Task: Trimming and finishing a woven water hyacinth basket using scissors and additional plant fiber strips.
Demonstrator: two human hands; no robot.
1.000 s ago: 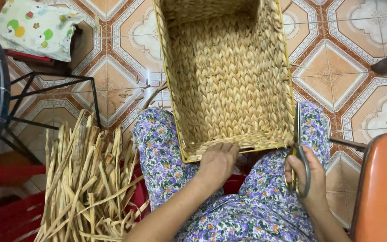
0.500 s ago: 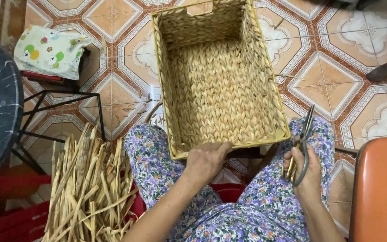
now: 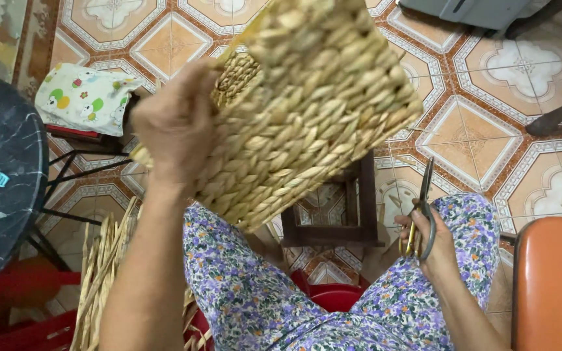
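My left hand (image 3: 177, 127) grips the rim of a rectangular woven straw basket (image 3: 307, 110) and holds it up, tilted, above my lap, with its outer side toward the camera. My right hand (image 3: 434, 244) rests on my right knee and holds a pair of scissors (image 3: 423, 211) with yellow handles, blades pointing up and shut. I sit with floral purple trousers (image 3: 248, 292) on both legs. A small dark wooden stool (image 3: 352, 221) shows between my knees, under the raised basket.
A bundle of dried straw strips (image 3: 102, 273) lies on the floor at my left. A dark round marble table (image 3: 1, 175) and a patterned cushion (image 3: 86, 101) stand at left. An orange chair (image 3: 554, 279) is at right. The floor is patterned tile (image 3: 489, 123).
My left hand has lifted the basket off the stool and tipped it up toward me, uncovering the stool. My right hand stays on the knee with the scissors.
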